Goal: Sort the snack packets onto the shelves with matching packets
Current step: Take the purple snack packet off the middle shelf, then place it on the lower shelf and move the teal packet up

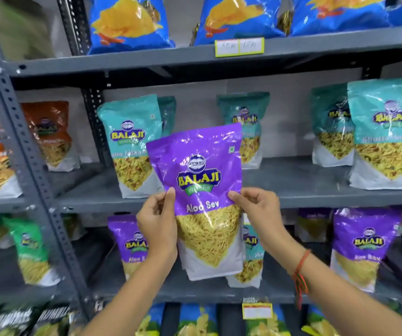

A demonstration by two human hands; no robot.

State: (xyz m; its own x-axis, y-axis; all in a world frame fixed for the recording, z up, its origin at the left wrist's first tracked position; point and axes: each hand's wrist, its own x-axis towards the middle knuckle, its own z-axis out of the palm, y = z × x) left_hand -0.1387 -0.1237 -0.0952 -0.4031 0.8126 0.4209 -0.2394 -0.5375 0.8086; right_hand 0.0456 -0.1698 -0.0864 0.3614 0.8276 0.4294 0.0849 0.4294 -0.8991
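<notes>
I hold a purple Aloo Sev packet (202, 180) upright in front of the grey shelves. My left hand (157, 220) pinches its left edge and my right hand (258, 214) pinches its right edge. Behind it, the middle shelf (292, 190) carries teal packets (132, 141), with more teal packets at the right (384, 132). The shelf below (195, 291) holds purple Aloo Sev packets (129, 243), another purple one at the right (362, 248), and a teal packet (249, 258) partly hidden behind the one I hold.
Blue chip bags (132, 23) fill the top shelf. Orange packets (49, 134) and a green packet (30, 248) stand in the left bay beyond the grey upright post (32, 166). Price labels (257, 310) hang on shelf edges. More bags sit on the bottom shelf.
</notes>
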